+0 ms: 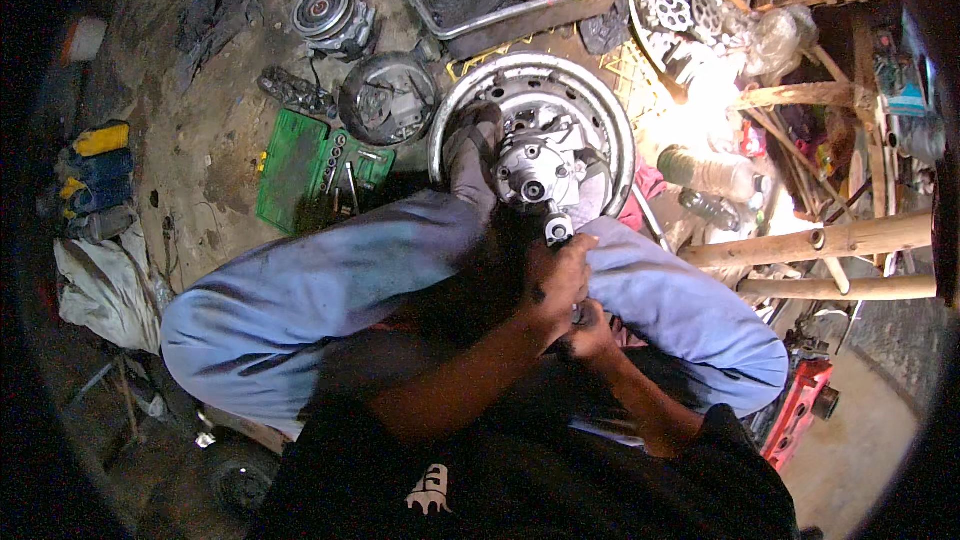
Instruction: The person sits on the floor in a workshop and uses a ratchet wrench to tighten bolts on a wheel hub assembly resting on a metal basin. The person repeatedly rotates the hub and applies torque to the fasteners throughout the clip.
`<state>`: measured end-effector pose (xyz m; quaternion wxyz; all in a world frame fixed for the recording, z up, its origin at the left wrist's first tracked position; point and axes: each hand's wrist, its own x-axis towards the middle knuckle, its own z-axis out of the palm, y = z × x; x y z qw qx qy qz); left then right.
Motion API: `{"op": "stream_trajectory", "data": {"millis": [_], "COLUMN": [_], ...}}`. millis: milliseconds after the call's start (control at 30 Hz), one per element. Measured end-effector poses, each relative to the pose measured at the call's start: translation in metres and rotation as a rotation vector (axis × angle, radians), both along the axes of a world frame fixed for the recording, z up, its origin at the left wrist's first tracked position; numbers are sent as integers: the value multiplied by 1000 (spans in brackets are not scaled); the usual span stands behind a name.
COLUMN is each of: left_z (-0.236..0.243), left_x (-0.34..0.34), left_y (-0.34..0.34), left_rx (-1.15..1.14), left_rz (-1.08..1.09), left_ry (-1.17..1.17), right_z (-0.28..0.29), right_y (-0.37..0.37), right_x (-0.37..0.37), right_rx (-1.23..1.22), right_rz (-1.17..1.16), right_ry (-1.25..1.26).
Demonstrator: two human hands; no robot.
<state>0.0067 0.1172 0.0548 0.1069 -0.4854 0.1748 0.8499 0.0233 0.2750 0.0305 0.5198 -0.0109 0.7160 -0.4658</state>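
A silver metal housing (533, 165) with bolts and a central hub rests inside a white-grey wheel rim (618, 145), between my feet. A ratchet wrench (558, 230) points up toward the housing's lower side; whether it is engaged there I cannot tell. My left hand (555, 290) is closed round the wrench just below its head. My right hand (588, 335) grips it lower down, beside my left hand. To the left, an open green socket case (285, 170) lies on the floor with sockets and tools in it.
A pulley part (323, 12), round pan (362, 105) and metal tray (455, 30) lie ahead. Wooden poles (860, 240), gears (672, 10) and plastic bottles (705, 175) crowd the right, with a red engine part (795, 410) near my right knee. Yellow-blue items (100, 165) and white cloth (105, 290) lie left.
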Motion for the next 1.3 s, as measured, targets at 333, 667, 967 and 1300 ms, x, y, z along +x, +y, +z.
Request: {"op": "stream_trajectory", "data": {"millis": [333, 667, 967, 1300], "left_z": [-16, -60, -67, -71], "left_x": [21, 12, -1, -13], "left_y": [-13, -79, -69, -79], "left_rx": [-606, -1263, -1490, -1561], "left_rz": [-126, -36, -78, -132], "left_ry": [100, 61, 177, -6], "right_z": [30, 98, 115, 112], "right_y": [-52, -89, -62, -30], "right_x": [13, -30, -33, 6], "right_rx": [-129, -197, -405, -406], "right_rz": [-114, -202, -466, -574], "right_ry": [286, 847, 305, 335]}}
